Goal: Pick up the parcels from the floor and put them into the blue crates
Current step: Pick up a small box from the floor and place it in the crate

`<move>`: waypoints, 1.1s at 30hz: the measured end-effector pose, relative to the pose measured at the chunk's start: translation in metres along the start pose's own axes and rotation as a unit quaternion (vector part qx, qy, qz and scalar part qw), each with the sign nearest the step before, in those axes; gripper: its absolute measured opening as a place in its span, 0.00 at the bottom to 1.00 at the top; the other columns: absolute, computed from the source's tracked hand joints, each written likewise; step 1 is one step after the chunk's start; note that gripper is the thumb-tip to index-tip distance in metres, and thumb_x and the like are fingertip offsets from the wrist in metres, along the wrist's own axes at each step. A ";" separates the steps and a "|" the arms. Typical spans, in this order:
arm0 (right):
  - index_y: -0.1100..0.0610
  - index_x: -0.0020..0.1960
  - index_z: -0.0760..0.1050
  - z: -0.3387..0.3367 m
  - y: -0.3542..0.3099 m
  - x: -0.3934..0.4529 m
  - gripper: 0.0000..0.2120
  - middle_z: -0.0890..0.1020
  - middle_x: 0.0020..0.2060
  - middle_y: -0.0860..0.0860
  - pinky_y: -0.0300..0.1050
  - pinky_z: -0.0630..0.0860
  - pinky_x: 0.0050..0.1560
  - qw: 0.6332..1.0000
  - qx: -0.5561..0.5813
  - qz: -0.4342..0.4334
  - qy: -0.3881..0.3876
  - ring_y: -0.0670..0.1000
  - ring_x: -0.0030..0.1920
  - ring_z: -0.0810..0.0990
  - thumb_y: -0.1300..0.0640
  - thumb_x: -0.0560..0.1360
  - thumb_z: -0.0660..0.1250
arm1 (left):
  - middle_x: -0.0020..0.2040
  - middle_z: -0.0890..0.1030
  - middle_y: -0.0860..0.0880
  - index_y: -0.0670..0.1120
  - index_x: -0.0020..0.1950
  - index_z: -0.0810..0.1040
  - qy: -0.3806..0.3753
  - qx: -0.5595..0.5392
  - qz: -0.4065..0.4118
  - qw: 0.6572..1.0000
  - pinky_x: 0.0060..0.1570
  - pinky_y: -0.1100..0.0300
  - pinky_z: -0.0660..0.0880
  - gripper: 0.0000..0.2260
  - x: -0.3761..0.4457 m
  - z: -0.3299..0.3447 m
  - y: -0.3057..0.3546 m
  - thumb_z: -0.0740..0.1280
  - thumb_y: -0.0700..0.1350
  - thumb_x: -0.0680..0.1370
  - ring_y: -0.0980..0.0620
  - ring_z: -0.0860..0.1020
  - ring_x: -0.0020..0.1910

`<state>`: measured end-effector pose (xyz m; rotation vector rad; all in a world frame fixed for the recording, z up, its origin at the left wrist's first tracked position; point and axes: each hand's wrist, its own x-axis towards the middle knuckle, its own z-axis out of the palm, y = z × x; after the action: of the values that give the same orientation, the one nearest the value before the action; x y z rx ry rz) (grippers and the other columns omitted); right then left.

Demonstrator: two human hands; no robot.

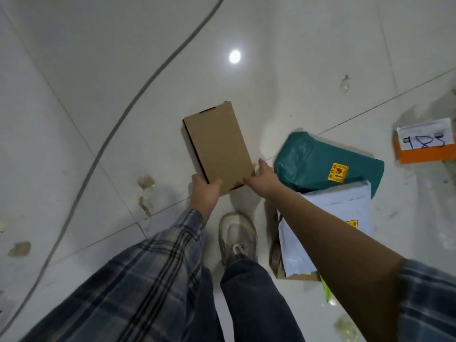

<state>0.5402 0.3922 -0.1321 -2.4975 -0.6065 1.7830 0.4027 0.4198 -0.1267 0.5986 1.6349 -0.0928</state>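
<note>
The left hand [206, 187] grips the near left corner of a plain brown box [217, 146], thumb on top; the right hand [262, 176] pinches its near right corner. The box shows no printing. Just right of it a green bag [320, 161] carries a yellow sticker [338, 172] with red marks too small to read, and it lies partly over a pale mailer [340, 208]. Far right, an orange box [424, 150] bears a white label [425, 137] handwritten, seemingly, "985". A grey cable [118, 124] curves across the tiled floor [74, 70], left of the box. A shoe [237, 235] stands below it.
</note>
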 end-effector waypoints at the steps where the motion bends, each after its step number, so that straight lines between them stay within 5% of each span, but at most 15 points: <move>1: 0.59 0.71 0.61 0.003 0.003 0.003 0.32 0.71 0.67 0.57 0.54 0.69 0.67 1.000 0.003 -0.010 -0.017 0.59 0.67 0.70 0.53 0.72 0.68 | 0.61 0.75 0.43 0.45 0.63 0.62 0.011 -0.015 0.008 1.000 0.57 0.56 0.73 0.16 0.003 0.003 -0.003 0.62 0.41 0.78 0.46 0.75 0.55; 5: 0.56 0.63 0.60 0.009 0.008 -0.007 0.25 0.76 0.54 0.57 0.47 0.76 0.53 0.989 0.143 0.004 -0.042 0.55 0.53 0.77 0.59 0.71 0.69 | 0.60 0.77 0.42 0.46 0.58 0.63 0.031 -0.013 0.048 0.998 0.61 0.48 0.74 0.17 -0.002 0.004 -0.021 0.67 0.40 0.75 0.45 0.77 0.57; 8: 0.56 0.54 0.58 0.006 0.011 -0.025 0.21 0.79 0.45 0.58 0.43 0.79 0.45 0.986 0.160 -0.025 -0.033 0.52 0.40 0.79 0.61 0.71 0.70 | 0.57 0.77 0.46 0.45 0.61 0.64 0.024 -0.020 0.055 0.998 0.57 0.54 0.75 0.19 -0.016 -0.006 -0.032 0.69 0.40 0.74 0.47 0.78 0.55; 10: 0.57 0.56 0.58 0.003 0.008 -0.041 0.22 0.75 0.39 0.50 0.30 0.76 0.35 0.987 0.151 -0.044 -0.029 0.45 0.36 0.76 0.59 0.73 0.71 | 0.58 0.74 0.47 0.42 0.68 0.64 0.028 0.026 0.092 0.995 0.57 0.55 0.74 0.27 -0.030 -0.015 -0.033 0.71 0.43 0.72 0.49 0.76 0.55; 12: 0.57 0.61 0.59 0.002 0.005 -0.058 0.25 0.73 0.40 0.48 0.29 0.74 0.34 0.984 0.172 -0.032 -0.030 0.43 0.38 0.75 0.56 0.73 0.71 | 0.65 0.70 0.42 0.43 0.73 0.60 0.050 0.154 0.181 0.970 0.61 0.48 0.74 0.37 -0.047 -0.025 -0.034 0.72 0.49 0.68 0.44 0.73 0.61; 17: 0.58 0.61 0.67 -0.002 -0.007 -0.105 0.25 0.77 0.49 0.55 0.46 0.81 0.47 0.955 0.290 0.063 -0.030 0.49 0.46 0.79 0.48 0.71 0.72 | 0.64 0.76 0.36 0.43 0.70 0.68 0.090 0.541 0.410 0.729 0.63 0.39 0.69 0.41 -0.094 -0.045 -0.029 0.70 0.61 0.62 0.36 0.75 0.63; 20: 0.57 0.59 0.69 -0.001 -0.010 -0.128 0.24 0.77 0.56 0.58 0.54 0.81 0.52 0.948 0.303 0.079 -0.055 0.55 0.54 0.79 0.45 0.70 0.71 | 0.65 0.74 0.39 0.42 0.69 0.69 0.110 0.615 0.416 0.661 0.66 0.45 0.68 0.32 -0.125 -0.051 -0.008 0.73 0.51 0.69 0.39 0.72 0.66; 22: 0.57 0.60 0.70 -0.004 -0.016 -0.144 0.23 0.78 0.53 0.59 0.54 0.79 0.54 0.930 0.353 0.065 -0.084 0.55 0.52 0.80 0.41 0.74 0.65 | 0.71 0.67 0.44 0.45 0.74 0.61 0.098 0.596 0.388 0.696 0.69 0.50 0.63 0.28 -0.134 -0.058 0.001 0.65 0.50 0.76 0.43 0.66 0.69; 25: 0.57 0.64 0.68 -0.014 -0.019 -0.160 0.26 0.77 0.56 0.58 0.50 0.75 0.54 0.916 0.393 0.072 -0.043 0.55 0.55 0.77 0.38 0.77 0.57 | 0.62 0.76 0.48 0.49 0.68 0.69 0.068 0.323 0.335 0.882 0.58 0.51 0.73 0.23 -0.149 -0.074 0.014 0.69 0.48 0.74 0.47 0.75 0.58; 27: 0.59 0.71 0.63 -0.021 -0.012 -0.167 0.31 0.71 0.65 0.57 0.49 0.71 0.61 0.961 0.266 0.061 0.038 0.56 0.63 0.73 0.40 0.76 0.61 | 0.59 0.80 0.50 0.48 0.65 0.73 0.019 0.079 0.253 0.964 0.56 0.53 0.77 0.22 -0.155 -0.086 0.021 0.72 0.47 0.73 0.52 0.79 0.55; 29: 0.59 0.73 0.62 -0.030 -0.004 -0.176 0.33 0.72 0.66 0.56 0.45 0.74 0.61 0.973 0.217 0.031 0.072 0.55 0.62 0.75 0.44 0.74 0.66 | 0.58 0.81 0.49 0.46 0.66 0.74 -0.035 -0.038 0.184 0.982 0.51 0.61 0.79 0.20 -0.165 -0.097 0.023 0.71 0.47 0.75 0.55 0.81 0.52; 31: 0.58 0.70 0.64 -0.041 -0.005 -0.189 0.29 0.75 0.60 0.53 0.35 0.77 0.45 0.967 0.251 0.005 0.042 0.48 0.51 0.79 0.47 0.75 0.66 | 0.55 0.83 0.49 0.47 0.64 0.75 -0.072 -0.113 0.144 0.981 0.43 0.66 0.80 0.16 -0.176 -0.109 0.023 0.67 0.47 0.77 0.59 0.83 0.45; 33: 0.56 0.69 0.66 -0.051 -0.006 -0.199 0.26 0.77 0.59 0.53 0.35 0.76 0.40 0.962 0.273 0.001 0.001 0.45 0.48 0.78 0.46 0.75 0.65 | 0.53 0.83 0.50 0.49 0.63 0.75 -0.089 -0.155 0.120 0.977 0.42 0.65 0.80 0.14 -0.185 -0.122 0.017 0.64 0.48 0.79 0.59 0.83 0.45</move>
<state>0.5303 0.3457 0.0681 -2.1165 -0.0849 1.6580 0.3061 0.4226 0.0734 0.5253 1.3575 0.2746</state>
